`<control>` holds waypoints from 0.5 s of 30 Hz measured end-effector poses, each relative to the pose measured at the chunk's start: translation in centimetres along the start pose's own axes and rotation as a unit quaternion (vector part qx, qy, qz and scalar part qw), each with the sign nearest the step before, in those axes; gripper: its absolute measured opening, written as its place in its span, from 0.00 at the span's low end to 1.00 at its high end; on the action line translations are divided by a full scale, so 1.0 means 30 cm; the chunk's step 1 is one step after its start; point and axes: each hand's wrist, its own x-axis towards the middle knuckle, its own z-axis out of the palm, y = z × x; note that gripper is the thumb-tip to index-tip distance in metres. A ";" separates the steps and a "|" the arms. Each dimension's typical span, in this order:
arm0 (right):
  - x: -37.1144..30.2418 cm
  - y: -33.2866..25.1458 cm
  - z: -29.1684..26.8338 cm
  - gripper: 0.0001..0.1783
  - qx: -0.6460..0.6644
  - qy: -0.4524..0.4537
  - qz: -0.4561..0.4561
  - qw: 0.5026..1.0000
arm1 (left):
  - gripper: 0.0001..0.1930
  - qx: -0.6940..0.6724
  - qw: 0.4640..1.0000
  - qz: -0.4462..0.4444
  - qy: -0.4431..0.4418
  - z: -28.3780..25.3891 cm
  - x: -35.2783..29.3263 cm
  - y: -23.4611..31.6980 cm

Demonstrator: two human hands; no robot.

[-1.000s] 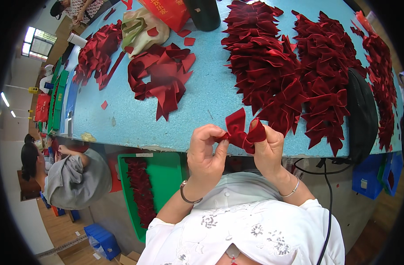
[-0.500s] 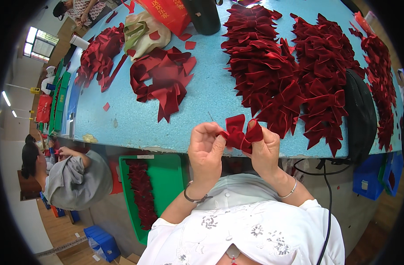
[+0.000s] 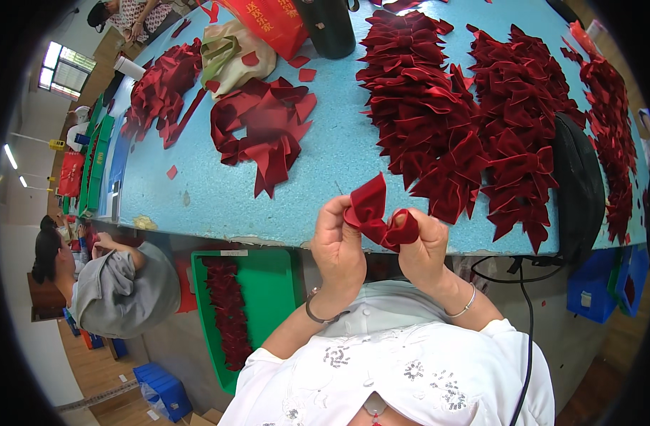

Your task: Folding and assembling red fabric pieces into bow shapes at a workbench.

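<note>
Item, one dark red velvet ribbon piece (image 3: 371,206): held between both hands at the table's near edge, a loop at the right, a pointed end standing up at the left; by my judgement part-shaped, not yet a settled bow

Item, left hand (image 3: 339,245): thumb and fingers pinched together on the ribbon's left part

Item, right hand (image 3: 424,248): thumb and fingers clamped around the right loop, a fingertip showing inside its fold

Done, as far as I can judge from my remote post: two thick columns of bows, one nearer (image 3: 424,106), one further right (image 3: 520,135); a row in the green crate (image 3: 272,298) below the table (image 3: 325,156); further red pieces along the far right (image 3: 613,142), too bunched for me to count

Left, I judge: the piece in hand, plus a loose ribbon heap (image 3: 275,153); the heap at far left (image 3: 161,89), state unclear to me
</note>
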 end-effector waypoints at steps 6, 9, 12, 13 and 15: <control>0.009 0.014 -0.026 0.20 -0.016 0.012 0.017 1.000 | 0.11 0.105 0.993 0.003 -0.050 -0.009 0.004 0.006; 0.011 0.013 -0.027 0.20 -0.003 0.012 0.039 0.999 | 0.12 0.106 0.992 0.021 -0.059 -0.011 0.011 0.013; 0.010 0.009 -0.020 0.19 0.005 -0.017 0.045 0.999 | 0.12 0.105 0.992 0.044 -0.050 -0.016 0.012 0.010; 0.011 0.012 -0.014 0.19 0.011 -0.001 0.044 0.999 | 0.12 0.109 0.993 0.047 -0.027 -0.018 0.010 0.004; 0.014 0.018 -0.004 0.19 0.022 0.031 0.044 0.998 | 0.11 0.117 0.991 0.055 0.018 -0.018 0.005 -0.007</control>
